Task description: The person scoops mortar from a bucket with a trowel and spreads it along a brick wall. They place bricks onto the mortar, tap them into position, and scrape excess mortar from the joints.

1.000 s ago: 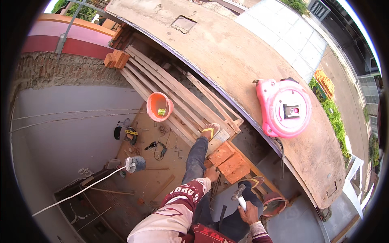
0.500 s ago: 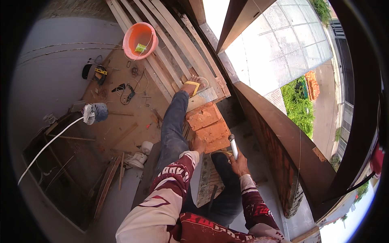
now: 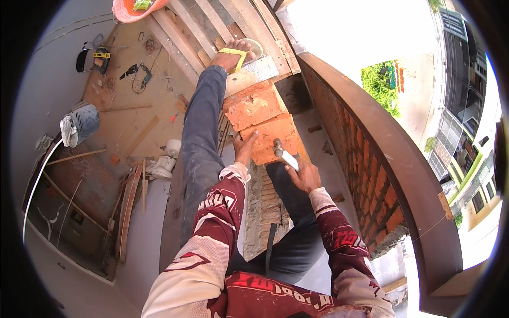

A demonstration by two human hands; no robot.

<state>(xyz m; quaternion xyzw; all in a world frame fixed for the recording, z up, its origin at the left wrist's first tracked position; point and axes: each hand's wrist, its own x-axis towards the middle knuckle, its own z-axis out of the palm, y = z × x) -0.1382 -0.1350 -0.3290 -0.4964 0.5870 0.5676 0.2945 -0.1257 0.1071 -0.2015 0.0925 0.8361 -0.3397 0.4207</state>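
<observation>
Reaches forward from the lower edge with two forearms in maroon-and-cream sleeves, the left [image 3: 212,217] longer in view and the right [image 3: 338,228] angled inward. Sets the left hand [image 3: 245,148] against the left edge of the nearer brick [image 3: 281,132], with the thumb lying over the top face and the other fingers partly hidden along the side; cannot tell whether clamped on it or merely steadying it. Wraps the right hand [image 3: 306,176] firmly around the white handle of one hammer [image 3: 286,158], with the fingers curled together and the wrist bent toward the left hand. Points the metal hammer head up and leftward over the nearer brick, to the right of the left hand; cannot tell whether touching.

Count two orange bricks on top, laid end to end: the nearer under the left thumb, and the farther brick [image 3: 253,104] just beyond the left hand. Past that, see one foot [image 3: 233,56] in a yellow-strapped sandal and at least four long wooden planks [image 3: 251,27]. Find one orange bucket [image 3: 127,11], cut by the upper edge, well beyond and left of the left hand. Farther left of that hand, note one grey-blue pail [image 3: 87,122] and one corded power tool [image 3: 143,79]. Right of the right hand, notice one wall of exposed brickwork [image 3: 366,175].
</observation>
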